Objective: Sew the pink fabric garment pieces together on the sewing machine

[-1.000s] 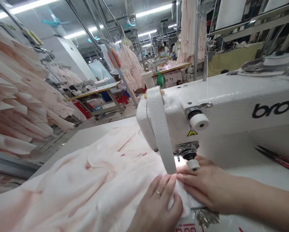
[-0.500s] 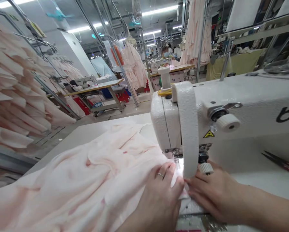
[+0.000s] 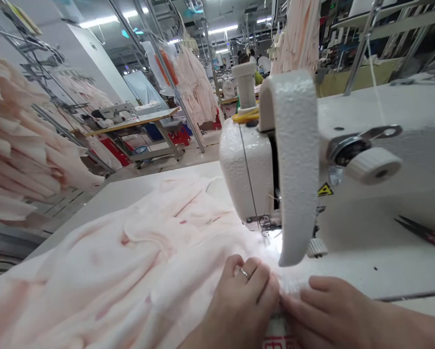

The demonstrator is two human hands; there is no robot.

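Observation:
Pale pink fabric [image 3: 130, 261] with small reddish marks lies in loose folds to the left of a white sewing machine [image 3: 246, 174]. My left hand [image 3: 241, 295], a ring on one finger, is closed on the fabric's edge just in front of the lit needle area. Close beside it, my right hand [image 3: 334, 310] pinches the same edge, fingertips almost meeting the left hand's. The fingertips and the bit of cloth between them are partly hidden. Above both hands hangs the machine's white curved guard [image 3: 299, 169], which covers part of the needle area.
Black-bladed snips with red handles [image 3: 423, 232] lie on the machine bed at right. Pink garments [image 3: 32, 140] hang on a rack at left. Another sewing table [image 3: 145, 121] stands behind, and a person is partly visible farther back.
Both hands have drawn back from the needle toward me, still together at the fabric's edge. The right hand has come out from behind the guard. My view has moved closer to the machine.

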